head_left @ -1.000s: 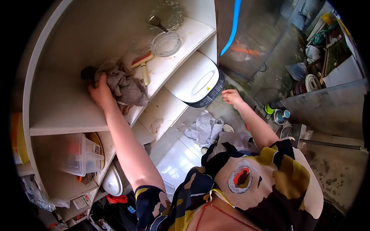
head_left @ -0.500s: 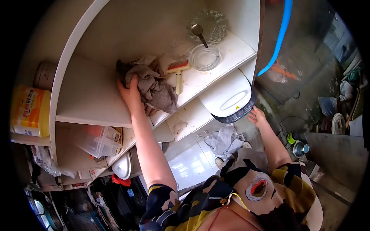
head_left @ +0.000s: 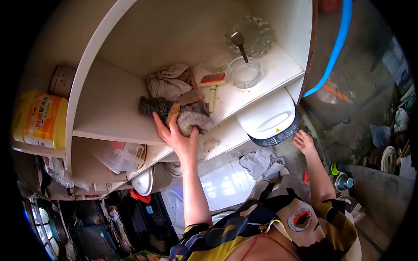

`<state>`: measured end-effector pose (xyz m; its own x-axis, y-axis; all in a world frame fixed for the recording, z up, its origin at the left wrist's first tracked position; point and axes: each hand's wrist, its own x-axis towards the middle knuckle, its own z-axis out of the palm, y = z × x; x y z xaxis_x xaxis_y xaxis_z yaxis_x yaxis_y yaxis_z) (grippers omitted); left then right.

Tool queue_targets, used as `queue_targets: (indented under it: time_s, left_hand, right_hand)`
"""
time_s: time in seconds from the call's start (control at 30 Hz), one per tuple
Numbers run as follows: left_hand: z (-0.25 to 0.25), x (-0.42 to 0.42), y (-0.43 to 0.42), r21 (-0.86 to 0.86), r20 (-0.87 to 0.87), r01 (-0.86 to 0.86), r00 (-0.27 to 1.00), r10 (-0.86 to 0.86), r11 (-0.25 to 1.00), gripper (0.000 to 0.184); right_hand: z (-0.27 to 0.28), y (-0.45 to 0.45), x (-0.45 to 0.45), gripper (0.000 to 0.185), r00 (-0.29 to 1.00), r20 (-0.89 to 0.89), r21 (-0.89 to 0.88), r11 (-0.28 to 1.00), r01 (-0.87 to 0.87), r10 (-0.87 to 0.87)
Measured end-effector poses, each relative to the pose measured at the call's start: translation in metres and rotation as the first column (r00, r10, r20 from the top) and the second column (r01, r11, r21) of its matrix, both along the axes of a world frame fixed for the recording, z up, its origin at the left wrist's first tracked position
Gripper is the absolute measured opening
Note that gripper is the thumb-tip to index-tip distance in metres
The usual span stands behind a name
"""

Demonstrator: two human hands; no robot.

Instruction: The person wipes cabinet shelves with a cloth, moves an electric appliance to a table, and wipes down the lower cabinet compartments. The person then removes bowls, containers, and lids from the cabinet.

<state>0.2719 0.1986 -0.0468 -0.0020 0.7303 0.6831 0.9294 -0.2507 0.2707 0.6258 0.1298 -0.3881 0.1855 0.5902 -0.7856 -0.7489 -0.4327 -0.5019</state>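
My left hand is closed around a fuzzy grey rag on the white shelf, thumb and fingers on either side of it. Against those fingers lies a dark, bristly grey clump. Behind it rests a crumpled beige cloth, with a brownish pad at its front. A brush with a cream handle and red head lies just right of the rags. My right hand hangs in the air with fingers apart, holding nothing, beside a white appliance with a dark control panel.
Farther right on the shelf are a glass ashtray, a dark spoon and a scalloped glass dish. A clear plastic box sits on the lower shelf. A blue hose hangs right of the cabinet.
The beige cloth my left hand held now lies farther back, and that hand is on the fuzzy grey rag nearer the shelf's front. My right hand is slightly apart from the appliance's edge.
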Motion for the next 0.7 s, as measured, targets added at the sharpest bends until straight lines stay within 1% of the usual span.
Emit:
queue_targets:
  time_s: [0.07,0.1,0.17,0.2,0.27,0.3,0.33,0.37,0.4,0.43,0.47,0.5,0.53,0.57,0.6,0.67,0.7]
  left_hand:
    - [0.002,-0.002,0.000,0.050,0.076,0.077,0.994,-0.081,0.996,0.056]
    - [0.006,-0.006,0.004,0.049,0.079,0.086,0.993,-0.090,0.995,0.056]
    - [0.018,-0.015,0.017,0.050,0.036,0.175,0.983,-0.177,0.983,0.051]
    - [0.030,-0.012,0.028,0.070,0.107,0.195,0.974,-0.201,0.978,0.047]
    - [0.056,-0.010,0.054,0.107,0.146,0.250,0.953,-0.264,0.962,0.050]
    - [0.066,-0.008,0.069,0.085,0.136,0.226,0.962,-0.236,0.970,0.052]
    - [0.073,-0.007,0.082,0.066,0.126,0.202,0.970,-0.209,0.977,0.055]
    - [0.070,-0.010,0.095,-0.055,0.106,0.064,0.993,-0.058,0.996,0.056]
    - [0.066,-0.013,0.098,-0.045,0.110,0.077,0.991,-0.072,0.996,0.056]
    - [0.062,-0.015,0.098,-0.118,0.056,0.056,0.997,-0.050,0.991,0.056]
    - [0.057,-0.016,0.099,-0.185,0.001,0.028,1.000,-0.029,0.982,0.055]
    - [0.047,-0.014,0.098,-0.157,-0.033,0.049,0.998,-0.055,0.986,0.055]
    - [0.036,-0.009,0.092,-0.131,-0.067,0.067,0.995,-0.076,0.989,0.055]
    - [0.027,-0.004,0.077,-0.093,-0.085,0.121,0.988,-0.129,0.988,0.055]
    - [0.021,0.001,0.067,-0.056,-0.106,0.175,0.978,-0.180,0.983,0.054]
    - [0.018,0.003,0.064,-0.147,0.033,0.247,0.969,-0.245,0.958,0.055]
    - [0.020,0.001,0.066,-0.159,0.076,0.259,0.965,-0.250,0.953,0.057]
  right_hand:
    - [0.001,-0.008,-0.003,0.046,1.000,0.011,-0.020,1.000,0.013,-0.013]
    - [0.003,-0.011,-0.004,0.045,0.999,0.038,0.000,1.000,0.023,-0.023]
    - [0.008,-0.016,-0.009,0.041,0.997,0.069,0.018,0.999,0.039,-0.040]
    - [0.008,-0.016,-0.012,0.041,0.996,0.077,0.019,0.999,0.040,-0.041]
    - [0.007,-0.021,-0.019,0.035,0.995,0.077,0.006,0.998,0.061,-0.061]
    - [0.012,-0.024,-0.024,0.035,0.994,0.088,0.005,0.998,0.065,-0.065]
    - [0.021,-0.024,-0.034,0.029,0.983,0.140,0.008,0.993,0.119,-0.119]
    - [0.031,-0.022,-0.040,0.024,0.966,0.188,0.021,0.984,0.176,-0.177]
    - [0.039,-0.023,-0.046,0.024,0.963,0.191,0.032,0.982,0.189,-0.191]
    - [0.050,-0.023,-0.051,0.020,0.902,0.366,0.162,0.970,0.179,-0.228]
    - [0.060,-0.019,-0.055,0.017,0.805,0.522,0.288,0.947,0.143,-0.281]
    - [0.088,-0.014,-0.062,0.019,0.757,0.548,0.408,0.904,0.131,-0.356]
    - [0.121,-0.008,-0.071,0.019,0.754,0.547,0.419,0.899,0.128,-0.362]
    - [0.157,-0.001,-0.083,0.019,0.641,0.640,0.572,0.820,-0.028,-0.424]
    - [0.195,0.007,-0.096,0.020,0.513,0.695,0.671,0.712,-0.208,-0.505]
    - [0.272,0.018,-0.133,0.029,0.455,0.729,0.682,0.600,-0.417,-0.512]
    - [0.305,0.025,-0.150,0.037,0.420,0.778,0.628,0.548,-0.553,-0.468]
